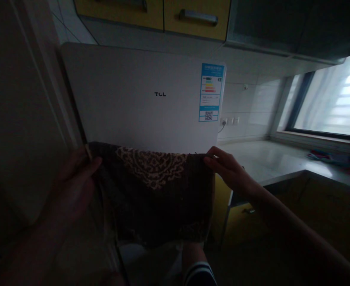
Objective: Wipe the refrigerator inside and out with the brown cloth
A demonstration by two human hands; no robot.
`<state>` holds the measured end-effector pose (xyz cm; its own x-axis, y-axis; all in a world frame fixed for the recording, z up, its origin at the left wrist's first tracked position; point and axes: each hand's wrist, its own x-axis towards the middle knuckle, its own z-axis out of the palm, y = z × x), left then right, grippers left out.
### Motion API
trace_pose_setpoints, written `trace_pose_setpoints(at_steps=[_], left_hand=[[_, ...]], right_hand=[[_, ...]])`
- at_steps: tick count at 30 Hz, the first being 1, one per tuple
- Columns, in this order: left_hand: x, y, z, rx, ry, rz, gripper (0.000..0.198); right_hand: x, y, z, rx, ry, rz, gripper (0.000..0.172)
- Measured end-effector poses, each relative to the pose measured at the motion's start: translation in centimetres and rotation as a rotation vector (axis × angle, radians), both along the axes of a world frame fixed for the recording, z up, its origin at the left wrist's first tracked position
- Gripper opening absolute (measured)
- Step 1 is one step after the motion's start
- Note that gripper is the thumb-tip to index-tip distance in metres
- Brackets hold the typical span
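I hold a dark brown cloth [154,198] with a tan lace-like pattern spread out in front of me. My left hand [74,182] grips its upper left corner with fingers closed. My right hand [227,167] pinches its upper right corner. The cloth hangs down in front of a white fridge [139,99] that bears a blue energy label [210,92]. The cloth's lower edge hangs freely above my leg.
A grey countertop [270,163] runs to the right over yellow lower cabinets [243,222]. Yellow upper cabinets [189,18] hang above the fridge. A window [329,103] lights the right side. Wall sockets [230,121] sit beside the fridge. A wall stands at the left.
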<state>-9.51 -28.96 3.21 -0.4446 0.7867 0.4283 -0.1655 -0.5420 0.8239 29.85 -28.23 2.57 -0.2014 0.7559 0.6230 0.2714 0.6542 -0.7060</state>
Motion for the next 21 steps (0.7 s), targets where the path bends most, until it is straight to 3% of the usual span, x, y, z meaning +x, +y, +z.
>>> trace_pose_setpoints(at_steps=[4, 8, 12, 15, 17, 19, 21], left_hand=[[0.6, 0.8, -0.5, -0.125, 0.136, 0.186, 0.056], [0.4, 1.7, -1.4, -0.110, 0.233, 0.255, 0.056], [0.3, 1.2, -1.8, -0.039, 0.276, 0.133, 0.077], [0.4, 0.1, -1.1, 0.056, 0.257, 0.035, 0.090], [0.5, -0.4, -0.4, 0.093, 0.170, 0.037, 0.094], [0.3, -0.6, 0.0, 0.059, 0.046, 0.067, 0.091], [-0.2, -0.4, -0.5, -0.111, -0.038, 0.012, 0.077]], right_hand=[[-1.2, 0.5, -0.6, -0.096, 0.173, -0.031, 0.050], [-2.3, 1.0, -1.2, -0.184, 0.383, -0.071, 0.050], [-2.9, 1.0, -1.0, -0.217, 0.564, -0.034, 0.046], [-3.2, 0.9, -0.2, -0.294, 0.603, 0.020, 0.042], [-3.4, 1.1, 0.3, -0.299, 0.644, 0.042, 0.041], [-3.8, 1.8, 0.2, -0.276, 0.718, 0.049, 0.043], [-4.2, 2.9, -0.8, -0.313, 0.721, 0.069, 0.047]])
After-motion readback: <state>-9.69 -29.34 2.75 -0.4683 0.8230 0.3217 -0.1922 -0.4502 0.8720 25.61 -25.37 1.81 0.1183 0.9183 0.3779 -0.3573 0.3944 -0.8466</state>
